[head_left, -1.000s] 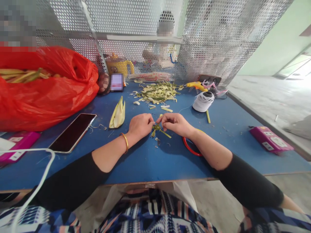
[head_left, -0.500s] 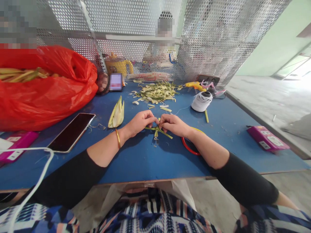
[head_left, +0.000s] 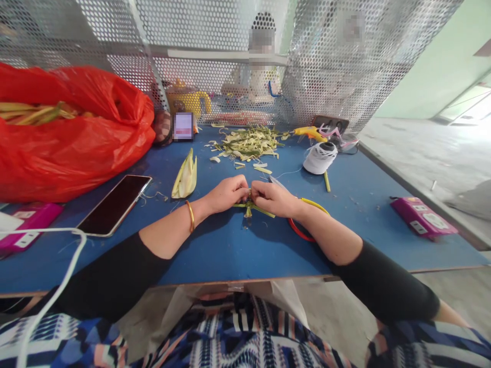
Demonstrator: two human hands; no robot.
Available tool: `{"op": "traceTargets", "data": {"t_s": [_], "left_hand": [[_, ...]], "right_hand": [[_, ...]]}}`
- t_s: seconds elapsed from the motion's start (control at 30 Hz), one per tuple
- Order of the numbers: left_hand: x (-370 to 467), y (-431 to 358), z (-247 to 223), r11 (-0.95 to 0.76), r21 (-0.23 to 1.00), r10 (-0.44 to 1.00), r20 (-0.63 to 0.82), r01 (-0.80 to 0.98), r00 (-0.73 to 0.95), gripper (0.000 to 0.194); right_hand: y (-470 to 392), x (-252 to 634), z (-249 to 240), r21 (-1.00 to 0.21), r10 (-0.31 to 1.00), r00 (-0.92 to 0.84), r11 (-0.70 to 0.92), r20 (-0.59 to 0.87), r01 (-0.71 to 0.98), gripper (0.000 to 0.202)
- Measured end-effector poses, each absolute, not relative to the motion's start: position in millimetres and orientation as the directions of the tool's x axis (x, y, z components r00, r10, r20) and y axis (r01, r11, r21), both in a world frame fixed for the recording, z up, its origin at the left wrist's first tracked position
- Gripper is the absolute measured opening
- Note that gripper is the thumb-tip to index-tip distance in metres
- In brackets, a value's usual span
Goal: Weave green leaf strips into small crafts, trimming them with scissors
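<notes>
My left hand (head_left: 229, 194) and my right hand (head_left: 271, 198) meet at the middle of the blue table, fingers pinched together over a small knotted piece of green husk (head_left: 249, 208). Its strips stick out to both sides below the fingers. What exactly each set of fingertips grips is too small to make out. Beneath my right hand and wrist lie scissors with red and yellow handles (head_left: 315, 205), the blade tips showing beyond the knuckles. A thin thread runs from near them to a white spool (head_left: 320, 158). A pale husk (head_left: 185, 176) lies left of my left hand.
Husk scraps (head_left: 251, 143) are heaped behind the hands. A red bag (head_left: 111, 148), a phone (head_left: 115, 205) and a white cable (head_left: 71, 266) are at left. A yellow glue gun (head_left: 310, 134) lies back right, a purple box (head_left: 424, 216) far right. Perforated metal screens stand behind.
Both hands have closed more tightly over the knotted husk, the fingers now more curled. More of the scissors' blades and yellow handle shows. The view has shifted slightly.
</notes>
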State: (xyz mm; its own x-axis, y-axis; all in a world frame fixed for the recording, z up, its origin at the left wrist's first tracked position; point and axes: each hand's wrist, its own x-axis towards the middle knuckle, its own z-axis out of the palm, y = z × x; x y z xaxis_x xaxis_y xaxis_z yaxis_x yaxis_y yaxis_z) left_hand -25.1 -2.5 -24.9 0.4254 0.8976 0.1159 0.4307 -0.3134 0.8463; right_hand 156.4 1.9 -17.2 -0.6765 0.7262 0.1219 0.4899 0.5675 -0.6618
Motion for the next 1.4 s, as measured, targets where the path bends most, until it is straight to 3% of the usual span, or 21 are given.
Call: {"op": "traceTargets", "data": {"t_s": [0.33,0.53,0.7,0.87,0.97,1.07,1.23,1.33,1.4], "left_hand": [[-26,-4,-22,-0.368,0.758,0.893,0.127,0.538,0.432,0.012],[-25,-4,-24,-0.19,0.921,0.934,0.062,0.341,0.353,0.014],[-24,-4,-26,-0.131,0.96,0.969,0.071,0.249,0.236,0.011],[-22,-3,-30,-0.256,0.905,0.967,0.236,0.341,0.097,0.013],[-20,-5,-29,-0.385,0.814,0.92,0.374,0.434,0.116,0.014],[-17,-8,-26,-0.411,0.798,0.908,0.403,0.442,0.117,0.008],[-14,-14,-22,-0.243,0.917,0.937,0.306,0.316,-0.169,0.031],[-10,-21,-17,-0.075,0.987,0.958,0.11,0.139,-0.264,0.039],[-7,-26,-12,0.061,0.998,0.979,-0.06,0.003,-0.194,0.04]], "right_hand": [[0,156,-17,-0.638,0.716,-0.686,0.591,0.132,0.494,0.012],[9,157,-21,-0.926,0.75,-0.662,0.252,0.003,0.281,0.004],[8,152,-28,-0.996,0.763,-0.646,0.077,0.028,0.048,0.019],[7,148,-31,-0.998,0.85,-0.526,0.002,-0.031,0.063,0.03],[6,148,-29,-0.996,0.83,-0.555,0.004,-0.049,0.094,0.024],[5,148,-27,-0.996,0.84,-0.54,-0.003,-0.05,0.087,0.018],[6,150,-22,-0.999,0.938,-0.348,-0.02,-0.002,-0.049,0.022],[8,152,-18,-0.987,0.974,-0.224,0.009,0.045,-0.158,0.026],[7,152,-16,-0.977,0.983,-0.173,0.028,0.065,-0.213,0.028]]}}
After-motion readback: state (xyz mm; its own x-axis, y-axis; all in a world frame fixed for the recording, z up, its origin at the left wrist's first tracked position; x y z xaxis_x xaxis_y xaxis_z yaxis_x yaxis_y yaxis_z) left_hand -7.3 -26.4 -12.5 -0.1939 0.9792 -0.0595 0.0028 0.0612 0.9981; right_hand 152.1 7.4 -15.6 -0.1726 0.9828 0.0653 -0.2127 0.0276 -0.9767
